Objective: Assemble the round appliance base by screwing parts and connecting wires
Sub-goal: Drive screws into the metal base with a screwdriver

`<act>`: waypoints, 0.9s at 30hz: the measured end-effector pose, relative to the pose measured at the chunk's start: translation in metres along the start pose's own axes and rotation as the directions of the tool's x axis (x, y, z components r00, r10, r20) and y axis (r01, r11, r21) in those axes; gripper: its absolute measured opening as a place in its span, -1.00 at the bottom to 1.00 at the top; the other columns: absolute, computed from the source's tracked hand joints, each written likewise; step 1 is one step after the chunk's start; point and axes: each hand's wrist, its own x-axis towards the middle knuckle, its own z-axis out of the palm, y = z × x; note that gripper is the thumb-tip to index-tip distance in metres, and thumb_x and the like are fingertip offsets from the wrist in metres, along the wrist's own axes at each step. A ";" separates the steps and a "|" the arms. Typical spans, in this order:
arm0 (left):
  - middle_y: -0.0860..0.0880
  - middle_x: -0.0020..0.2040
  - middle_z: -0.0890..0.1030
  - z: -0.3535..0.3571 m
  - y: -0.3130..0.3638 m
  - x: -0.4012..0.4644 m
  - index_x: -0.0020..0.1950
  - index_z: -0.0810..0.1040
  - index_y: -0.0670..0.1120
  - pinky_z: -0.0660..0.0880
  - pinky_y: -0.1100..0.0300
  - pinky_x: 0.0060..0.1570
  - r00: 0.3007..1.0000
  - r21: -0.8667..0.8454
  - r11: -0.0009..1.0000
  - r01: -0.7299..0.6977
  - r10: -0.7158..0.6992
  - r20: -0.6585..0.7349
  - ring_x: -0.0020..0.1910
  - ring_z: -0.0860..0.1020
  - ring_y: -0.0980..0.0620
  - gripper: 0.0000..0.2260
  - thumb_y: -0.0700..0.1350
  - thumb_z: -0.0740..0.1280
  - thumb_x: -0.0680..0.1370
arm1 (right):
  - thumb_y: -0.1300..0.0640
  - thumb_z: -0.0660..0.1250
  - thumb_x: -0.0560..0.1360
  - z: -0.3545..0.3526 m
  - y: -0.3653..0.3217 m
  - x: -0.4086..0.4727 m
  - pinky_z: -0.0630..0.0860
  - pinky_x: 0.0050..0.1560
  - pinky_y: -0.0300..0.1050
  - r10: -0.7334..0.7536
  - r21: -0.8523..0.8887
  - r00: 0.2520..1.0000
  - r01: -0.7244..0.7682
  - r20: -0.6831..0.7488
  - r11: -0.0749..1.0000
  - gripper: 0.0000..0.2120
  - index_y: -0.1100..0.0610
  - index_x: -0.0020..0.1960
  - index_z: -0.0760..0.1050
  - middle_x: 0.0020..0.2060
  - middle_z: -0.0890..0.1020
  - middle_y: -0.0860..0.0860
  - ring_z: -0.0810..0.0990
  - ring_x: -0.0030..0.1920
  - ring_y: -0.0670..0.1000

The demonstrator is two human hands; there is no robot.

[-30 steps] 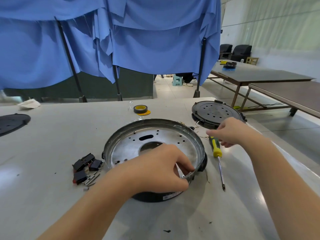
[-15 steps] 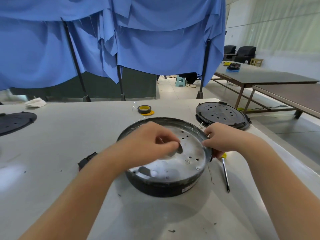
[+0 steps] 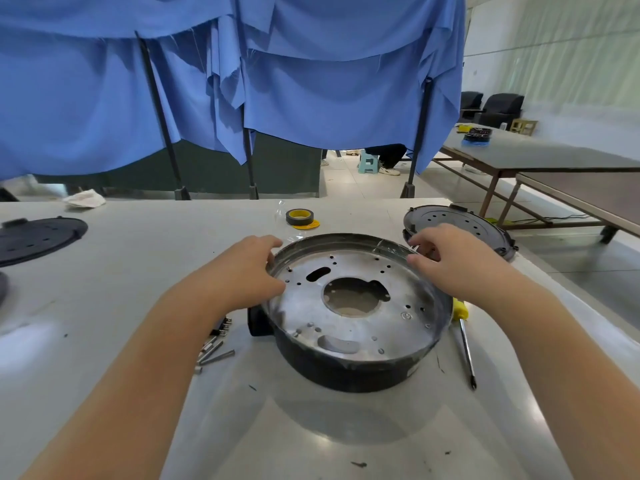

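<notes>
The round appliance base (image 3: 356, 327) is a black shell with a perforated silver metal plate inside and a large centre hole. It is tilted, its far rim raised. My left hand (image 3: 249, 271) grips the left rim. My right hand (image 3: 450, 261) pinches the far right rim. A yellow-handled screwdriver (image 3: 465, 344) lies on the table right of the base. Loose screws (image 3: 211, 353) and black connectors (image 3: 223, 323) lie left of it, partly hidden by my left forearm.
A roll of black and yellow tape (image 3: 299, 217) sits behind the base. A second black round cover (image 3: 460, 226) lies at the back right, another (image 3: 34, 237) at the far left. A crumpled white cloth (image 3: 85, 198) lies by the far table edge. Blue curtains hang beyond.
My left hand moved from inside the plate to the left rim. My right hand shifted up along the right rim. The base has turned, and its centre hole is now uncovered.
</notes>
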 end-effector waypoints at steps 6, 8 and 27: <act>0.05 0.11 0.57 -0.015 -0.017 0.000 0.30 0.44 0.06 0.56 0.10 -0.02 0.999 -0.176 0.984 0.041 -0.041 0.005 0.01 0.58 0.06 -0.70 -0.12 0.28 0.58 | -0.30 0.27 0.43 -0.012 -0.071 -0.040 0.54 -0.13 -0.28 -0.311 0.264 0.909 0.240 0.276 0.934 -0.73 -0.14 -0.07 0.55 -0.20 0.61 -0.22 0.57 -0.18 -0.23; 0.02 0.01 0.61 -0.022 -0.028 0.000 0.16 0.50 0.00 0.60 0.10 -0.14 0.996 -0.208 0.974 0.084 -0.091 -0.021 -0.07 0.62 0.05 -0.80 -0.20 0.20 0.59 | -0.34 0.29 0.40 -0.004 -0.086 -0.053 0.55 -0.13 -0.23 -0.361 0.253 0.867 0.285 0.343 0.925 -0.68 -0.13 -0.05 0.55 -0.22 0.60 -0.22 0.56 -0.19 -0.24; 0.05 -0.21 0.59 0.006 -0.035 -0.032 -0.03 0.66 -0.07 0.25 0.42 -0.66 0.912 0.300 0.949 0.097 -0.205 0.355 -0.43 0.45 0.16 -0.85 -0.09 0.48 0.42 | -0.23 0.35 0.39 0.023 -0.099 -0.059 0.45 -0.19 -0.28 -0.431 0.152 0.836 0.403 0.340 0.902 -0.80 -0.14 -0.09 0.50 -0.23 0.52 -0.24 0.50 -0.16 -0.22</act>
